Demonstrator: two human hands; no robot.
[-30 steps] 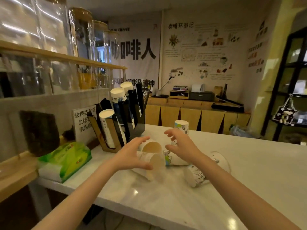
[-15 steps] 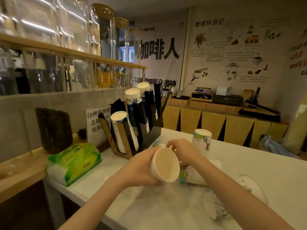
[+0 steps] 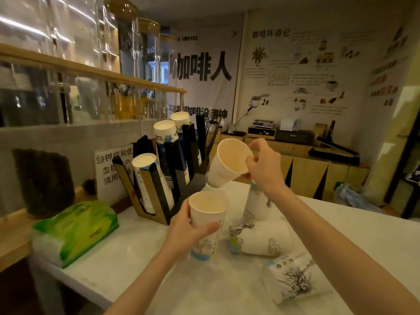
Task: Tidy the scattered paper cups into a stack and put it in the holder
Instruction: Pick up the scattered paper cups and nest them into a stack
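Two paper cups off the counter, one in each hand. Left hand (image 3: 185,233) wrapped around the side of the upright cup (image 3: 207,223), thumb across its front, mouth facing up, base just above the white counter (image 3: 127,253). Right hand (image 3: 264,167) higher and farther back, fingertips pinching the rim of the tilted cup (image 3: 227,162), mouth turned toward the camera, bottom pointing down and left toward the upright cup's open mouth, the two cups near but apart. Three more printed cups on the counter under and beside the right forearm: one standing cup (image 3: 256,203) partly hidden behind the wrist, one cup on its side (image 3: 259,239) just right of the left hand, another fallen cup (image 3: 288,278) nearer the camera. Left of all this, the black and wood cup holder (image 3: 159,201) with slanted stacks of cups in its slots. Further left, a green tissue pack (image 3: 75,228) at the counter's edge.
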